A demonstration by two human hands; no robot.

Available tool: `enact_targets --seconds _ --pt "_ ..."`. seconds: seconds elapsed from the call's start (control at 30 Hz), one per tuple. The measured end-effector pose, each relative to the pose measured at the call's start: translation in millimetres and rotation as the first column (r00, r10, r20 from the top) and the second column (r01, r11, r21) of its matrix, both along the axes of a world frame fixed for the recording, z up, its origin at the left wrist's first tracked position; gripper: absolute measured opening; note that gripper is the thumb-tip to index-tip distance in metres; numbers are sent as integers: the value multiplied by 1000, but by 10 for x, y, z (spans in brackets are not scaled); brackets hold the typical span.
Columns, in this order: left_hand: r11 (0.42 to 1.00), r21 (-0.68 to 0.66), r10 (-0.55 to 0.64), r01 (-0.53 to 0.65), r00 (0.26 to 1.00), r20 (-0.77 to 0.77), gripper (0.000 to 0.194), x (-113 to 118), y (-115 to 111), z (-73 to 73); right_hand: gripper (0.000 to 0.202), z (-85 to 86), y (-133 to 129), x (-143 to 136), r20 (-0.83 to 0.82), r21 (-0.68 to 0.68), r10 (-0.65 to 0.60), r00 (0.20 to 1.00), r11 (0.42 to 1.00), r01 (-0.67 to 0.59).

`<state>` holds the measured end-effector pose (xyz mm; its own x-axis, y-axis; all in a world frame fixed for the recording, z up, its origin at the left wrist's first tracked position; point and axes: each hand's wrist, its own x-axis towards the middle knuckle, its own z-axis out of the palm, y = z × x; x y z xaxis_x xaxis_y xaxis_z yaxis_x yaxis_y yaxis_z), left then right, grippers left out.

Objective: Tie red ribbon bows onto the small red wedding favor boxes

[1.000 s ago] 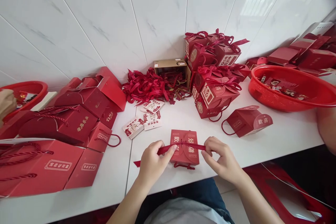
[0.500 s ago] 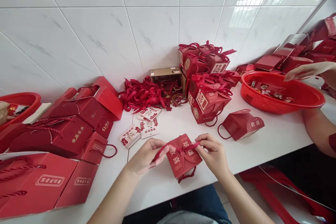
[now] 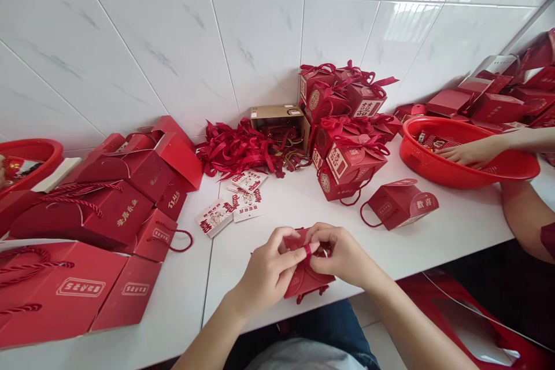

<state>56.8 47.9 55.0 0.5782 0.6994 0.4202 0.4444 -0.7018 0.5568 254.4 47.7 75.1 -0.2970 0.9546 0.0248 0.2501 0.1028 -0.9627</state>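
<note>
In front of me on the white table (image 3: pixel 243 243) stands a small red gift box (image 3: pixel 303 281) with a short rope handle at its near side. My left hand (image 3: pixel 271 269) and my right hand (image 3: pixel 340 251) meet over its top. Both are closed in a pinch on a red ribbon (image 3: pixel 307 250), whose middle shows between the fingertips. The fingers cover much of the lid. Just beyond lie several printed cards (image 3: pixel 215 217). To the right an untied red box (image 3: pixel 399 203) rests tilted with its rope handle out.
Red gift bags (image 3: pixel 93 280) crowd the left side. At the wall are a ribbon heap (image 3: pixel 236 147), a cardboard box (image 3: pixel 277 111) and stacked bow-tied boxes (image 3: pixel 353 159). A co-worker's hand (image 3: pixel 474 150) reaches into a red basket (image 3: pixel 468 176) at right.
My hands have come together over the box, drawing the ribbon from stretched out into a small loop. The co-worker's hand has gone down into the basket.
</note>
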Motion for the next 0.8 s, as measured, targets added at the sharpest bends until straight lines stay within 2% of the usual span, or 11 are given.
enact_targets --seconds 0.13,0.33,0.47,0.53,0.6,0.67,0.73,0.8 --pt "998 -52 -46 48 998 43 32 -22 67 53 13 57 8 13 108 6 65 992 998 -66" --pt "995 -97 28 -14 989 148 20 -24 70 66 14 115 13 53 166 53 110 980 991 -120" --pt "967 -161 199 -200 980 -20 20 -221 98 127 19 95 15 153 255 60 59 965 995 -77" --pt "940 -248 215 -233 972 -99 20 -324 110 165 19 62 14 205 285 51 60 957 996 -78" --pt "905 -398 139 -150 989 -57 19 -380 113 196 20 27 16 236 283 53 78 956 994 -97" --pt "850 -526 40 5 996 75 22 -376 115 218 20 6 18 243 269 68 103 958 990 -126" --pt "811 -570 -31 130 983 180 21 -333 123 232 20 5 18 237 266 80 116 957 987 -142" --pt "826 -543 -67 155 982 178 20 -287 144 236 21 23 13 230 270 78 127 954 985 -153"
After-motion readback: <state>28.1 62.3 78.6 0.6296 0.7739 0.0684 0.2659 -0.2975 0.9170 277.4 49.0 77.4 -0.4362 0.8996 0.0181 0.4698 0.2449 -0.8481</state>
